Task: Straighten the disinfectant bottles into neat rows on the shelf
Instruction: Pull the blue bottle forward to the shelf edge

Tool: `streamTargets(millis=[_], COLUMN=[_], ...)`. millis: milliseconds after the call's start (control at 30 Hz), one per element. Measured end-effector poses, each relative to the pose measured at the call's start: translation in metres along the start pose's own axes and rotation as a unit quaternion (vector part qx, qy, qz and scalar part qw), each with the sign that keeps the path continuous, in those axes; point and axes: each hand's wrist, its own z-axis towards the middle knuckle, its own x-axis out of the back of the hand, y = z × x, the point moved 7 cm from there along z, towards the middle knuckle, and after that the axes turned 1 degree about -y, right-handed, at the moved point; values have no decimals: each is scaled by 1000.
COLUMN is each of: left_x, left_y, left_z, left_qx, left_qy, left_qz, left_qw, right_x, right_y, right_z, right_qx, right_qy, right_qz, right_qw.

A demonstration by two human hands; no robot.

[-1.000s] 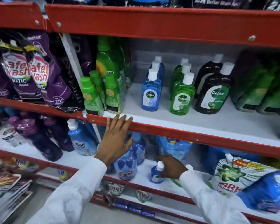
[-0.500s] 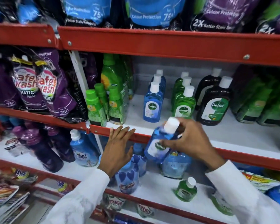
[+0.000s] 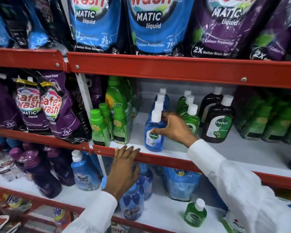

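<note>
Blue Dettol bottle (image 3: 153, 132) sits at the shelf (image 3: 242, 152) front, heading its blue file, my right hand (image 3: 173, 129) gripping its shoulder. Left hand (image 3: 124, 163) rests flat, fingers spread, on the red edge. I'd square the label forward, line it with the green row (image 3: 190, 118), then let go gently.

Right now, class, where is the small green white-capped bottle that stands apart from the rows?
In the head view, the small green white-capped bottle stands alone on the lower white shelf, lower right, below the right sleeve and right of the blue heart-patterned bottle.
</note>
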Motion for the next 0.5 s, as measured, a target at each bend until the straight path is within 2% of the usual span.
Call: streamTargets(millis=[300,400,500], left_x=[-15,-21,-32], left_y=[13,34,65], left_z=[-5,-5,-5], left_qx=[17,-12,-62], left_qy=[-4,4,1], left_qz=[57,64,51], left_qw=[998,998,997], right_x=[-7,6,32], right_y=[15,22,37], right_z=[1,-18,-60], right_qx=[-12,-10,7], right_qy=[0,48,146], right_qz=[32,33,64], right_qw=[999,998,987])
